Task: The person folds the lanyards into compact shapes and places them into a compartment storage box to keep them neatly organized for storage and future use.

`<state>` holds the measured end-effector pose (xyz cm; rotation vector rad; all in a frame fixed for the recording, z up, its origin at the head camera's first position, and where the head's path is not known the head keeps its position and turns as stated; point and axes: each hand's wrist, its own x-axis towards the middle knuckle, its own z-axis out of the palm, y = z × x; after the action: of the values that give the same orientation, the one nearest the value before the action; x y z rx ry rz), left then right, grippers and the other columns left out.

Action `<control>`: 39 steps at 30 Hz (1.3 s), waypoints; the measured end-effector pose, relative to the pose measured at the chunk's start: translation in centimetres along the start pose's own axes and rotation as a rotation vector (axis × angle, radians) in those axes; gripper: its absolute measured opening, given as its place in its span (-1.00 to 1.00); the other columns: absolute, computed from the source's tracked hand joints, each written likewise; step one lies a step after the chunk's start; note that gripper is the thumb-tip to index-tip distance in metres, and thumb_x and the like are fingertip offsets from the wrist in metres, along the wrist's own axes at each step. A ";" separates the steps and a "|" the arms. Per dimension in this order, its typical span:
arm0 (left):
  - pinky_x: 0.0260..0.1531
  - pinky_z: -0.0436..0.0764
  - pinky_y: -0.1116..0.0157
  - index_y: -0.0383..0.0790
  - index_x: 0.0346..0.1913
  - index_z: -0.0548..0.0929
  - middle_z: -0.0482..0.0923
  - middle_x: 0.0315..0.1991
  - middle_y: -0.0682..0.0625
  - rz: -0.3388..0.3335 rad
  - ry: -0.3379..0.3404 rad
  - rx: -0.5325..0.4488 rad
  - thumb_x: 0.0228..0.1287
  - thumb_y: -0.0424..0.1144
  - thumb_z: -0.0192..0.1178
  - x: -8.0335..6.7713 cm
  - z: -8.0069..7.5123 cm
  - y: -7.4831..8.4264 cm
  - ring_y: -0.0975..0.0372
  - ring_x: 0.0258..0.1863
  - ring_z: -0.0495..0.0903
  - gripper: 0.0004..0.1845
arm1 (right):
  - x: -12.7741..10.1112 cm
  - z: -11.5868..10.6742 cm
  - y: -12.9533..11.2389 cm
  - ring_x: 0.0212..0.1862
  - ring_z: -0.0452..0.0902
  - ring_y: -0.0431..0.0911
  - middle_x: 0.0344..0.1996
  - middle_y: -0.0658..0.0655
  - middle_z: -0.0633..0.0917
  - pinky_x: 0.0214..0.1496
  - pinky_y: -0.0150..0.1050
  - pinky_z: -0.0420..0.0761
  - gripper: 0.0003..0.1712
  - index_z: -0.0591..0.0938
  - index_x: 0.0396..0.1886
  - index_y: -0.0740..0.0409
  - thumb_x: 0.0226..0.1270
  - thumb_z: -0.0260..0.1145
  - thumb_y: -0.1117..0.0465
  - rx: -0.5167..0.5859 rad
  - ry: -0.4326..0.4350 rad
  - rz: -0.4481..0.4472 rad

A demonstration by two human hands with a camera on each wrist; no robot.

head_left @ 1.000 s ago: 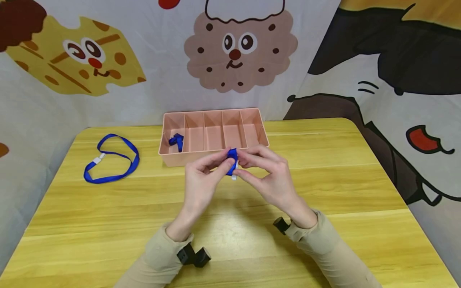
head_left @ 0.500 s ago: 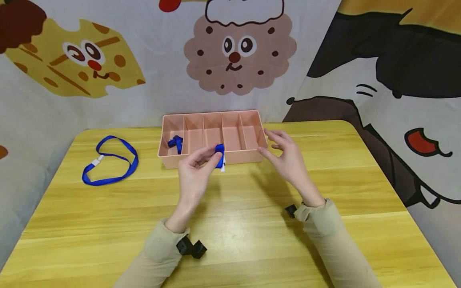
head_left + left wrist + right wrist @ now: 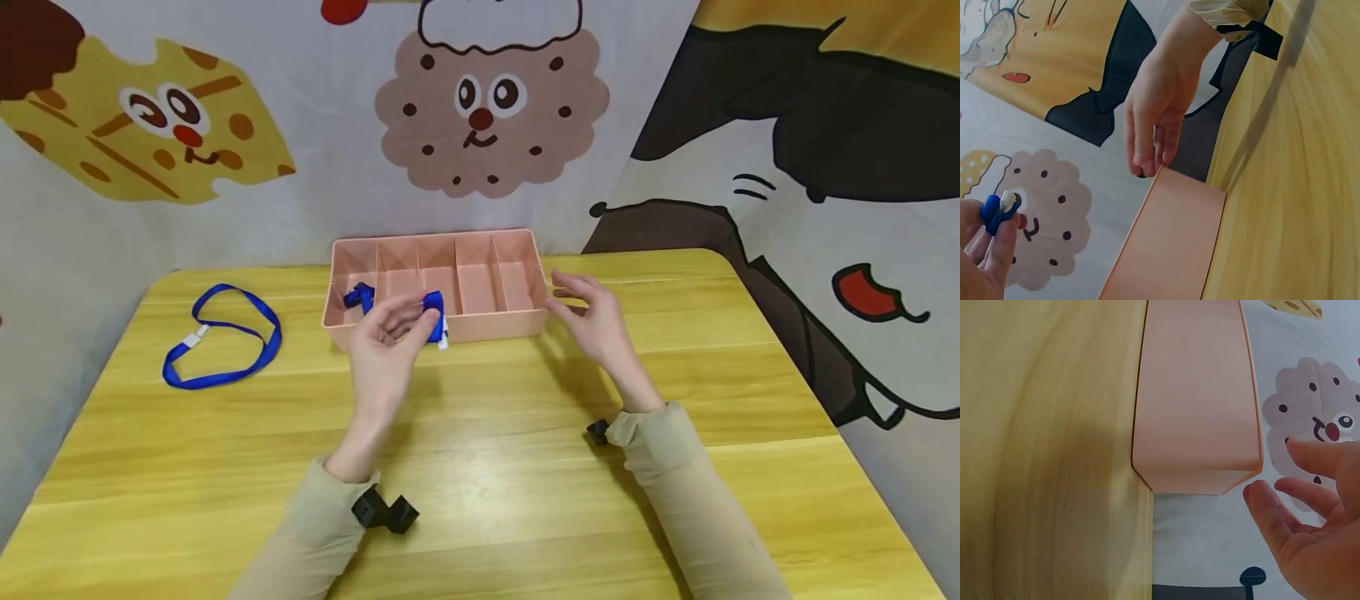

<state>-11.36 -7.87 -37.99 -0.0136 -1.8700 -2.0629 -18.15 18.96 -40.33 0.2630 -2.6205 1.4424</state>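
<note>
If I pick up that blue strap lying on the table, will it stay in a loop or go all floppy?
The blue strap would probably flop and dangle, since it lies flat in a soft, uneven loop. It looks thin, so likely light. Its white clip may swing lowest.

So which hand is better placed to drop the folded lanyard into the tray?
Left, probably: the left hand already pinches the folded lanyard at the tray front wall; the right hand hovers open, empty, beside its end.

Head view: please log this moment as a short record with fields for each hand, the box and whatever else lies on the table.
left hand: pinches a folded blue strap over the box's near wall
right hand: open, holds nothing, beside the box's right end
box: pink, five compartments; a blue strap bundle in the leftmost
table: loose blue lanyard at left
</note>
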 end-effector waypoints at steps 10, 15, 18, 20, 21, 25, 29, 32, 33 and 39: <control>-0.10 0.75 0.52 -0.51 0.11 0.69 0.74 -0.32 0.46 0.037 0.002 0.080 0.32 -0.54 0.35 0.9 -2.0 0.9 0.48 -0.24 0.75 -0.69 | 1.5 -0.3 1.1 0.26 0.67 0.32 0.33 0.42 0.62 0.37 0.17 0.65 -0.54 0.59 0.35 0.41 0.53 0.31 0.34 0.036 -0.009 0.037; -0.18 0.74 0.54 -0.50 0.11 0.70 0.72 -0.34 0.47 0.001 -0.017 0.136 0.33 -0.56 0.34 1.1 -3.3 1.0 0.52 -0.27 0.73 -0.70 | 2.0 0.1 1.2 0.21 0.70 0.36 0.28 0.46 0.65 0.37 0.20 0.65 -0.58 0.62 0.29 0.45 0.51 0.31 0.38 0.034 -0.005 0.011; -0.23 0.74 0.55 -0.48 0.10 0.70 0.72 -0.34 0.44 -0.019 -0.010 0.168 0.34 -0.54 0.34 1.1 -4.6 1.3 0.51 -0.29 0.74 -0.71 | 2.0 0.6 1.2 0.18 0.71 0.36 0.25 0.47 0.67 0.35 0.19 0.66 -0.61 0.64 0.26 0.45 0.50 0.31 0.40 0.034 -0.013 0.003; -0.25 0.73 0.56 -0.45 0.08 0.71 0.72 -0.34 0.42 -0.027 0.004 0.189 0.34 -0.53 0.34 1.1 -5.5 1.6 0.50 -0.30 0.74 -0.73 | 1.9 1.1 1.3 0.18 0.71 0.35 0.24 0.47 0.68 0.35 0.19 0.66 -0.61 0.65 0.25 0.44 0.51 0.30 0.39 0.028 -0.025 0.006; -0.26 0.73 0.57 -0.44 0.07 0.72 0.73 -0.34 0.41 -0.025 0.012 0.197 0.34 -0.53 0.34 1.0 -5.9 1.7 0.49 -0.31 0.74 -0.73 | 1.9 1.3 1.4 0.17 0.72 0.35 0.23 0.47 0.68 0.35 0.18 0.66 -0.62 0.65 0.25 0.44 0.51 0.30 0.39 0.025 -0.030 0.007; -0.22 0.70 0.60 -0.44 0.06 0.73 0.73 -0.33 0.42 0.012 0.026 0.233 0.33 -0.51 0.36 1.4 -7.1 1.7 0.51 -0.31 0.73 -0.74 | 1.7 1.6 1.5 0.17 0.72 0.31 0.18 0.45 0.72 0.39 0.16 0.64 -0.64 0.68 0.22 0.43 0.50 0.31 0.38 0.024 -0.014 0.015; -0.22 0.68 0.63 -0.48 0.07 0.72 0.71 -0.32 0.50 0.043 -0.006 0.280 0.35 -0.49 0.36 2.2 -7.4 1.7 0.57 -0.30 0.71 -0.74 | 1.7 1.1 1.4 0.19 0.71 0.29 0.15 0.45 0.74 0.43 0.14 0.61 -0.64 0.68 0.22 0.41 0.50 0.32 0.38 0.027 0.002 0.033; -0.22 0.66 0.65 -0.43 0.08 0.73 0.68 -0.33 0.57 0.043 -0.053 0.345 0.38 -0.44 0.36 2.9 -7.7 2.0 0.61 -0.30 0.69 -0.74 | 1.7 0.8 1.4 0.21 0.70 0.28 0.15 0.44 0.74 0.45 0.13 0.60 -0.63 0.68 0.23 0.41 0.50 0.32 0.37 0.026 -0.007 0.047; -0.22 0.65 0.66 -0.41 0.08 0.74 0.67 -0.33 0.60 0.043 -0.068 0.368 0.39 -0.42 0.36 3.2 -7.8 2.1 0.62 -0.30 0.68 -0.74 | 1.7 0.7 1.4 0.22 0.70 0.28 0.15 0.44 0.74 0.44 0.13 0.60 -0.63 0.68 0.24 0.40 0.51 0.32 0.37 0.026 -0.010 0.051; -0.19 0.59 0.70 -0.34 0.11 0.73 0.60 -0.35 0.62 0.075 -0.141 0.510 0.43 -0.29 0.36 4.6 -8.4 2.7 0.67 -0.28 0.63 -0.72 | 1.7 0.7 1.4 0.28 0.67 0.25 0.16 0.41 0.74 0.40 0.13 0.64 -0.61 0.67 0.27 0.37 0.52 0.31 0.34 0.001 -0.028 0.067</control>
<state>-13.01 -17.30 -35.30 -0.1010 -2.3900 -1.5185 -20.16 19.00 -41.49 0.1989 -2.6747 1.4712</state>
